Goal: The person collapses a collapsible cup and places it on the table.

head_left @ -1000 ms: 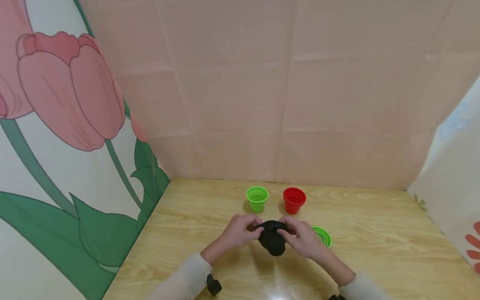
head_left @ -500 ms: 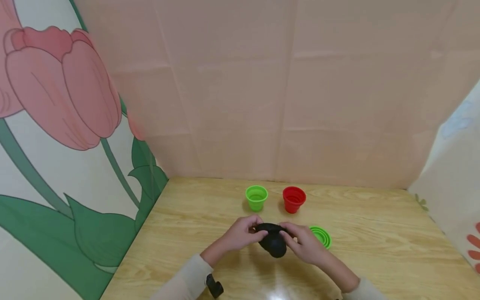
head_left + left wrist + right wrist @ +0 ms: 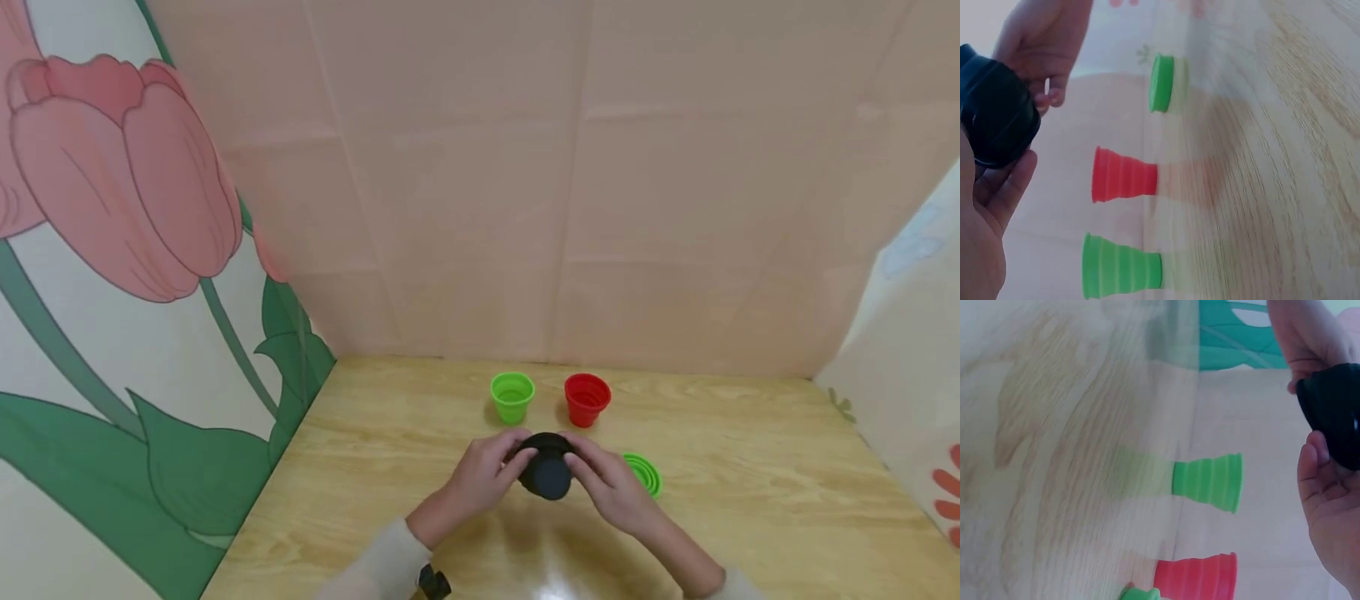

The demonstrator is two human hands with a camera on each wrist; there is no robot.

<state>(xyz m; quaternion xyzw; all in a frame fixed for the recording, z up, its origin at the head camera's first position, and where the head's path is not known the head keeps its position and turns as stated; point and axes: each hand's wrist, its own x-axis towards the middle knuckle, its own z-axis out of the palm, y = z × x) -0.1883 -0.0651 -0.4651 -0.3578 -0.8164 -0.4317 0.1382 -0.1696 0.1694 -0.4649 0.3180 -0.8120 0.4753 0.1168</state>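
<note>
Both forearms reach forward from the bottom of the head view and lean toward each other. The left hand (image 3: 483, 475) and the right hand (image 3: 613, 487) are raised in the air, facing one another at near distance. Each hand is gripping: the thumb is on the near side, the fingers are bent. Bare wrists come out from light sleeves (image 3: 381, 565).

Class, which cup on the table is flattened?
The low green cup beside the right hand; the other green cup and the red cup stand tall.
</note>
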